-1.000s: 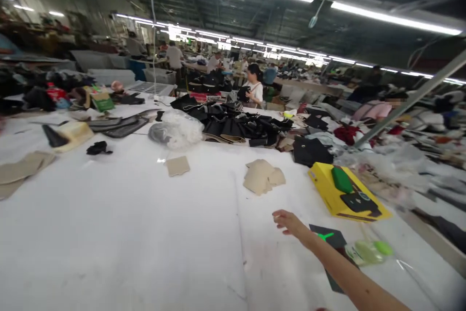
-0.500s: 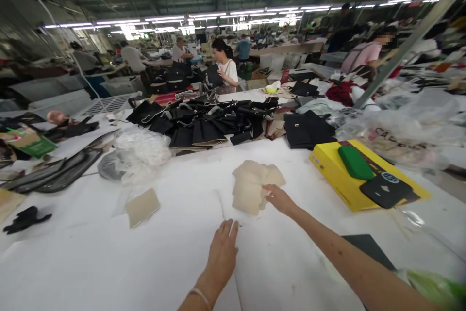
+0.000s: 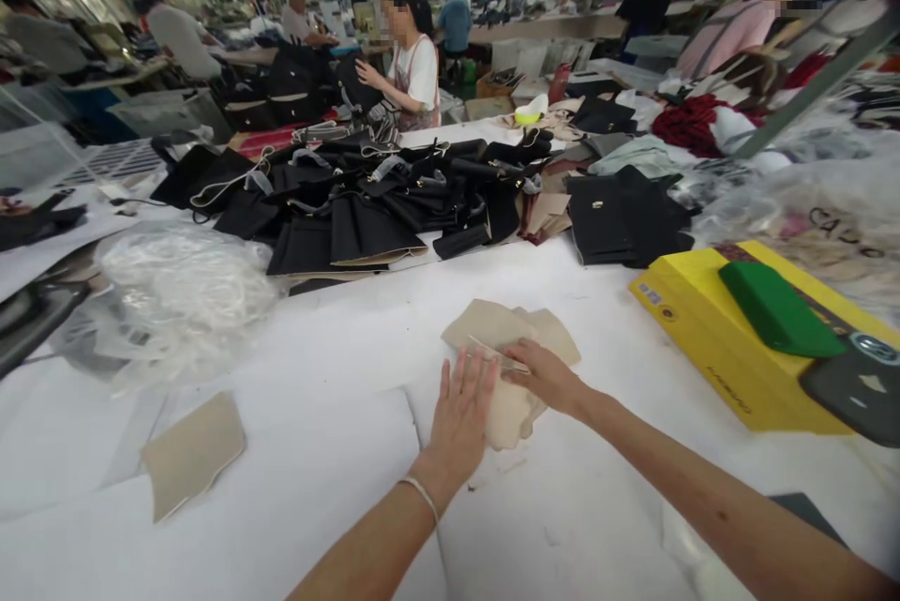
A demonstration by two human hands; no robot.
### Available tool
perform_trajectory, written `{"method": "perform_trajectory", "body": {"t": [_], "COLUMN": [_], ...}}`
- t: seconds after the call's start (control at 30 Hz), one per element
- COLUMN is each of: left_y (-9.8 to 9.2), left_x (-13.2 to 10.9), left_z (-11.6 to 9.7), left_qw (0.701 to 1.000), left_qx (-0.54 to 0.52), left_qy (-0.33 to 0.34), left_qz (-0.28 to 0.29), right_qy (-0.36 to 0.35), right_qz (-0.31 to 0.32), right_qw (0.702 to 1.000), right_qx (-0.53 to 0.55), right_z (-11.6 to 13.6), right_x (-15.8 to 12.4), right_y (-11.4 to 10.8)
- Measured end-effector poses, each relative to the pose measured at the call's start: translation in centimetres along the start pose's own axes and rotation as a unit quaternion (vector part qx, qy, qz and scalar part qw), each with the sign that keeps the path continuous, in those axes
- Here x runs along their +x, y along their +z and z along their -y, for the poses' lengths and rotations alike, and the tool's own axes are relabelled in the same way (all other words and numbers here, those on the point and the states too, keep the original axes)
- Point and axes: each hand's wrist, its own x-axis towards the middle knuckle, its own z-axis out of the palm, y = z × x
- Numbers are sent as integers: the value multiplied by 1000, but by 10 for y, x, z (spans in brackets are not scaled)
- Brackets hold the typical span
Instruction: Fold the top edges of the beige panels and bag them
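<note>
Several thin beige pieces [image 3: 485,318], of cloth or sheet material, lie in a loose overlapping pile on the white table. My right hand [image 3: 552,378] is closed on the edge of one beige piece, which is lifted and seen nearly edge-on. Left of it, my left hand [image 3: 460,409] has its fingers stretched out and close together, with the fingertips against the pile's left side and the raised piece. A bracelet circles my left wrist. My palms hide part of the pile. Farther left, a separate beige piece [image 3: 195,456] lies flat.
A yellow box [image 3: 703,348] with a green case [image 3: 777,308] and a dark pouch on it stands right. Clear plastic bags [image 3: 183,287] lie left. Black bag parts [image 3: 394,217] are heaped along the far side. A person [image 3: 414,67] works beyond them.
My left hand has moved up to the beige pile. My right hand has lifted the edge of a piece. The view has tilted down and moved closer.
</note>
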Motion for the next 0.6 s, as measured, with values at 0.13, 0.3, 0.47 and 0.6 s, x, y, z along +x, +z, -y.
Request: {"method": "perform_trajectory", "body": {"t": [0.13, 0.3, 0.47, 0.6], "left_y": [-6, -20, -35, -40], "left_x": [-1, 4, -1, -8], "left_z": [2, -1, -1, -2], "left_qw": [1000, 999, 998, 995], "left_qx": [-6, 8, 39, 60], "left_qy": [29, 39, 48, 79], "left_qz": [9, -18, -27, -32], "right_qy": [-45, -65, -49, -60], "right_qz": [20, 23, 35, 51], "right_qw": [998, 993, 986, 984], "right_qx": [45, 94, 156, 162], "right_z": [9, 25, 31, 19], "right_x": [-20, -37, -50, -49], "right_y": [-6, -6, 2, -8]}}
